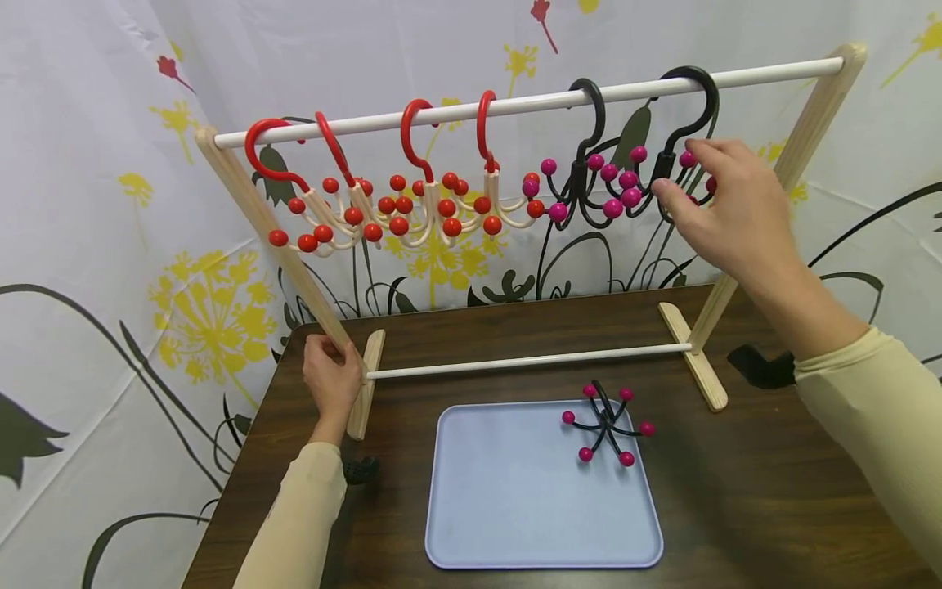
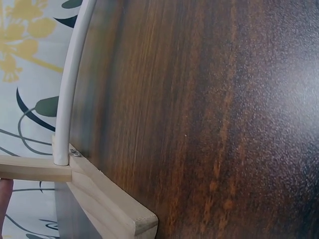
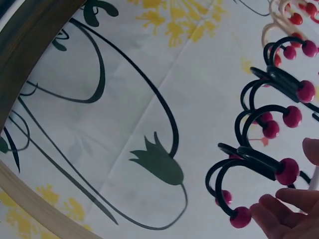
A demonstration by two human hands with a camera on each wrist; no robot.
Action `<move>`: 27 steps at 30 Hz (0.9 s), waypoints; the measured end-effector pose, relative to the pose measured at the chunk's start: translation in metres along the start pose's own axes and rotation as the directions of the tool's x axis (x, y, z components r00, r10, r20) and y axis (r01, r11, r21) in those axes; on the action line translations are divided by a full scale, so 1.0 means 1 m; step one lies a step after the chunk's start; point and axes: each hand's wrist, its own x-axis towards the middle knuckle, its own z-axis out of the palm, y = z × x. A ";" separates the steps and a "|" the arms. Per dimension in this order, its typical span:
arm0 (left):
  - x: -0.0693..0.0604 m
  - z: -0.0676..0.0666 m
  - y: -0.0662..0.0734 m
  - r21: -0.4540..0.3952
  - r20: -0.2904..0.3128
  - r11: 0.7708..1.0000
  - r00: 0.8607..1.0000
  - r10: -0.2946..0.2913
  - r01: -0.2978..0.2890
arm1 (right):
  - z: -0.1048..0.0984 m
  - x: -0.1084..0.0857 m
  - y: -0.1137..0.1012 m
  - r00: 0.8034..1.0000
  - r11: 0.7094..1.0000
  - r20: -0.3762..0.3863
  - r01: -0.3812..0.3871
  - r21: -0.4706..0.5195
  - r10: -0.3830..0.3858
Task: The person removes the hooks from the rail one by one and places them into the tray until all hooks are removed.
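Two black hooked hangers with magenta balls hang at the right of a white rod (image 1: 530, 103); the outermost hanger (image 1: 665, 168) is beside my right hand (image 1: 743, 213). Its thumb and fingers are spread and hold nothing; in the right wrist view, fingers (image 3: 271, 214) lie close to a magenta ball (image 3: 240, 217), contact unclear. My left hand (image 1: 331, 380) grips the rack's left wooden post (image 1: 312, 286) low down; the left wrist view shows that post (image 2: 35, 168) with a fingertip against it. Several red-hooked cream hangers (image 1: 429, 184) with red balls hang farther left.
A light blue tray (image 1: 515, 491) lies on the dark wooden table (image 1: 397, 523), with another black hanger (image 1: 606, 420) at its upper right. The rack's lower rod (image 1: 530, 361) and right foot (image 1: 695, 360) are behind it. A patterned curtain (image 1: 96, 245) hangs at the back.
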 end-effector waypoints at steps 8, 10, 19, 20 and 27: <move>0.000 -0.001 0.002 0.003 -0.010 1.000 1.000 0.002 -0.002 | 0.010 0.021 0.012 0.994 0.995 0.086 -0.076 0.065 0.071; 0.000 -0.002 0.002 -0.001 -0.003 1.000 1.000 0.000 0.000 | 0.011 0.023 0.012 0.990 0.993 0.111 -0.098 0.061 0.091; 0.000 -0.001 0.000 -0.010 0.004 1.000 1.000 -0.007 0.007 | 0.003 0.031 0.009 0.967 0.982 0.174 -0.186 -0.026 0.188; 0.000 0.000 0.000 -0.009 0.004 1.000 1.000 -0.003 0.003 | 0.002 0.032 0.009 0.966 0.981 0.174 -0.190 -0.036 0.193; 0.000 0.000 0.001 -0.006 0.009 1.000 1.000 0.002 -0.002 | -0.003 0.034 0.010 0.960 0.977 0.184 -0.206 -0.055 0.212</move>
